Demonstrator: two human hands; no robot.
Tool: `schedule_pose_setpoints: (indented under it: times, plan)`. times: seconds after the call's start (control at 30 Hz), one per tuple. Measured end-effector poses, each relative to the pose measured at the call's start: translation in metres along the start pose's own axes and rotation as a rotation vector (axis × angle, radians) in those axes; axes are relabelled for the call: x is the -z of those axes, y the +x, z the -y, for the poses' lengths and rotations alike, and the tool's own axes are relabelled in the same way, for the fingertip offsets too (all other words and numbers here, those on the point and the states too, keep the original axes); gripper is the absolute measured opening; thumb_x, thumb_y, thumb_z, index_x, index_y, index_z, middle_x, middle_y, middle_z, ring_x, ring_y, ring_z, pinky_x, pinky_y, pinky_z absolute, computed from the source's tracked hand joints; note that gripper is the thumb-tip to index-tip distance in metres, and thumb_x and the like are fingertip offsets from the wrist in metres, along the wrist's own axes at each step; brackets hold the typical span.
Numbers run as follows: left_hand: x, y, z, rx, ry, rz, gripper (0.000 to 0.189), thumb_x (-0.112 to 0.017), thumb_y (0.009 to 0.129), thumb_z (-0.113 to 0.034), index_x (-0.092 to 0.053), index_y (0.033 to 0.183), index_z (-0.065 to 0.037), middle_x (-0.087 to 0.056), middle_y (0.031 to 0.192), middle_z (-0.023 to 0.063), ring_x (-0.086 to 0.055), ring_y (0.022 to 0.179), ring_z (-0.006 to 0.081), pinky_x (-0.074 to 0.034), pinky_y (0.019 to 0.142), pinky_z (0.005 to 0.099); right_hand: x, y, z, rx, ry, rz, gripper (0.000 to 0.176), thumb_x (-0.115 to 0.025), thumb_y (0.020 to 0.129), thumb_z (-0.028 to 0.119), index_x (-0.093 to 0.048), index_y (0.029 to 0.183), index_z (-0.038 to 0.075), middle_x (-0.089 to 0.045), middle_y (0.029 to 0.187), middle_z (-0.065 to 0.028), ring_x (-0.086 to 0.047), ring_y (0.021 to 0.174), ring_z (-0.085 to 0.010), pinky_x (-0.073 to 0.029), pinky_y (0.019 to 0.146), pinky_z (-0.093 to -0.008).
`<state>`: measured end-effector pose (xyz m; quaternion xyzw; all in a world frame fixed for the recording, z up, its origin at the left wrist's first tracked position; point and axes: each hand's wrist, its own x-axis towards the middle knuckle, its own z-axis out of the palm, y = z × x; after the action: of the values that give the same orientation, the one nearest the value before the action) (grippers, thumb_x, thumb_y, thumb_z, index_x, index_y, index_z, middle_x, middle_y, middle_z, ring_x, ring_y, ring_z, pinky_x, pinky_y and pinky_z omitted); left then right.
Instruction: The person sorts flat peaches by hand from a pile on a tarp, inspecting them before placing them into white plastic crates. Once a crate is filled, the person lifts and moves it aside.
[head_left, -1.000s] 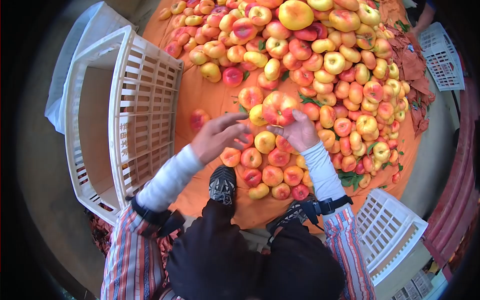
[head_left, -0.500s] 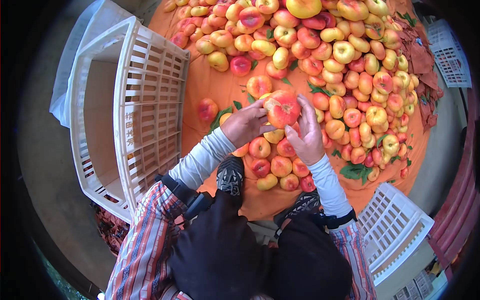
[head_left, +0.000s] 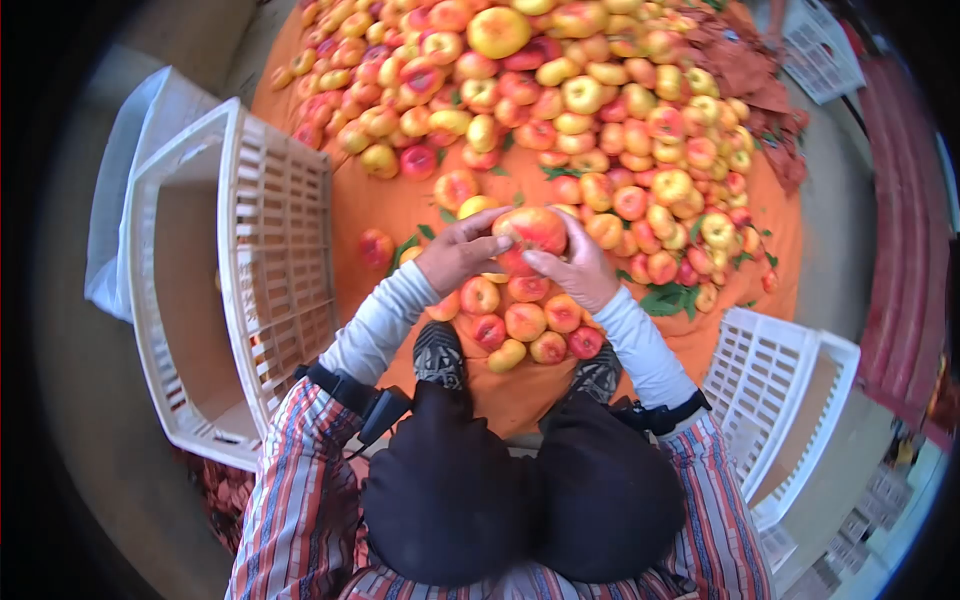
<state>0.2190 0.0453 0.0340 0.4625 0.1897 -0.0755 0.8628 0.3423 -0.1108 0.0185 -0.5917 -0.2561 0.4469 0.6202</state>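
Between my two hands is a red-orange flat peach [head_left: 532, 229]. My left hand [head_left: 462, 258] grips its left side, with the thumb across the near face. On the opposite side my right hand [head_left: 583, 268] closes round it, thumb at the lower edge and fingers mostly hidden behind. Just below the hands, a small group of flat peaches [head_left: 525, 321] lies on the orange cloth [head_left: 345, 215] between my shoes. A big heap of red and yellow flat peaches [head_left: 600, 130] spreads beyond, with green leaves [head_left: 668, 300] among them.
A large white slatted crate [head_left: 232, 270] rests on its side at left, beside a translucent white container [head_left: 105, 240]. Another white crate [head_left: 765, 400] stands at lower right, and one more crate [head_left: 822, 55] at upper right. Dark red ridged material [head_left: 905, 240] runs along the right.
The view has shifted, so the heap and crates sit differently in it. The peach has been turned between my hands, and both thumbs now lie on its near side.
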Motion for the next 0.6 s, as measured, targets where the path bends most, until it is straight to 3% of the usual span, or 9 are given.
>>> schedule_pose_setpoints:
  times: [0.07, 0.17, 0.2, 0.4, 0.43, 0.47, 0.53, 0.57, 0.6]
  plan:
    - [-0.018, -0.001, -0.01, 0.026, 0.316, 0.028, 0.053, -0.054, 0.086, -0.029, -0.035, 0.132, -0.011, -0.048, 0.118, 0.0047, -0.048, 0.104, 0.0146, -0.045, 0.081, 0.0291, 0.007, -0.012, 0.014, -0.037, -0.022, 0.002, 0.063, -0.075, 0.069, 0.026, -0.044, 0.117, -0.001, -0.055, 0.104, -0.0092, -0.056, 0.093, -0.0147, -0.049, 0.081, -0.0281]
    - [-0.038, -0.007, -0.034, 0.063, 0.398, 0.156, 0.059, -0.054, 0.084, -0.024, -0.029, 0.134, -0.006, -0.042, 0.128, 0.0074, -0.043, 0.115, 0.0206, -0.041, 0.09, 0.0345, 0.027, -0.045, 0.023, -0.078, 0.09, -0.127, 0.065, -0.078, 0.064, 0.033, -0.049, 0.112, 0.001, -0.058, 0.1, -0.0065, -0.057, 0.089, -0.0132, -0.048, 0.078, -0.0264]
    - [-0.039, -0.013, -0.039, 0.008, 0.402, 0.04, 0.058, -0.054, 0.084, -0.022, -0.03, 0.134, -0.006, -0.041, 0.13, 0.0094, -0.044, 0.115, 0.0213, -0.041, 0.09, 0.0344, 0.037, -0.055, 0.017, -0.034, 0.203, -0.156, 0.065, -0.077, 0.064, 0.032, -0.049, 0.113, 0.001, -0.057, 0.104, -0.0065, -0.056, 0.09, -0.0129, -0.047, 0.08, -0.027]
    - [-0.004, -0.076, -0.084, -0.137, 0.486, -0.093, 0.049, -0.046, 0.089, -0.026, -0.035, 0.131, -0.005, -0.043, 0.128, 0.0112, -0.047, 0.114, 0.0222, -0.041, 0.091, 0.0335, 0.089, -0.196, 0.066, 0.081, 0.878, -0.209, 0.046, -0.067, 0.075, 0.022, -0.049, 0.116, 0.009, -0.056, 0.107, -0.0052, -0.057, 0.095, -0.0163, -0.05, 0.078, -0.0361]
    - [-0.004, -0.092, -0.093, -0.12, 0.454, -0.172, 0.048, -0.046, 0.09, -0.027, -0.035, 0.131, -0.005, -0.043, 0.128, 0.0112, -0.047, 0.114, 0.0222, -0.041, 0.091, 0.0334, 0.1, -0.224, 0.075, 0.115, 0.784, -0.378, 0.045, -0.067, 0.075, 0.021, -0.049, 0.115, 0.01, -0.057, 0.105, -0.0048, -0.057, 0.094, -0.0163, -0.051, 0.077, -0.0367]
    - [0.0, -0.109, -0.102, -0.289, 0.969, -0.161, 0.049, -0.046, 0.089, -0.028, -0.035, 0.131, -0.005, -0.042, 0.129, 0.0109, -0.046, 0.115, 0.0224, -0.04, 0.092, 0.0335, 0.111, -0.253, 0.084, 0.145, 0.689, -0.546, 0.044, -0.066, 0.075, 0.021, -0.05, 0.114, 0.01, -0.057, 0.104, -0.0045, -0.058, 0.093, -0.0164, -0.051, 0.076, -0.0372]
    - [0.014, -0.14, -0.128, -0.396, 0.988, -0.159, 0.05, -0.045, 0.09, -0.031, -0.035, 0.131, -0.006, -0.039, 0.131, 0.0104, -0.041, 0.119, 0.0229, -0.037, 0.095, 0.0343, 0.141, -0.31, 0.097, 0.308, 0.574, -0.764, 0.044, -0.065, 0.077, 0.021, -0.048, 0.116, 0.011, -0.056, 0.106, -0.0054, -0.057, 0.094, -0.0192, -0.052, 0.073, -0.0362]
    - [0.017, -0.156, -0.142, -0.314, 0.493, -0.169, 0.051, -0.044, 0.09, -0.032, -0.034, 0.132, -0.006, -0.038, 0.133, 0.01, -0.037, 0.123, 0.0231, -0.033, 0.098, 0.0351, 0.173, -0.344, 0.093, 0.28, 0.534, -0.818, 0.044, -0.066, 0.077, 0.021, -0.048, 0.116, 0.009, -0.056, 0.106, -0.0067, -0.057, 0.095, -0.0194, -0.051, 0.076, -0.0372]
    - [0.006, -0.172, -0.158, -0.374, 0.421, -0.22, 0.052, -0.041, 0.09, -0.033, -0.031, 0.133, -0.007, -0.035, 0.135, 0.0101, -0.032, 0.126, 0.0235, -0.028, 0.101, 0.0356, 0.186, -0.371, 0.105, 0.271, 0.465, -0.933, 0.046, -0.066, 0.077, 0.021, -0.046, 0.117, 0.008, -0.055, 0.108, -0.0075, -0.057, 0.096, -0.0199, -0.051, 0.077, -0.0381]
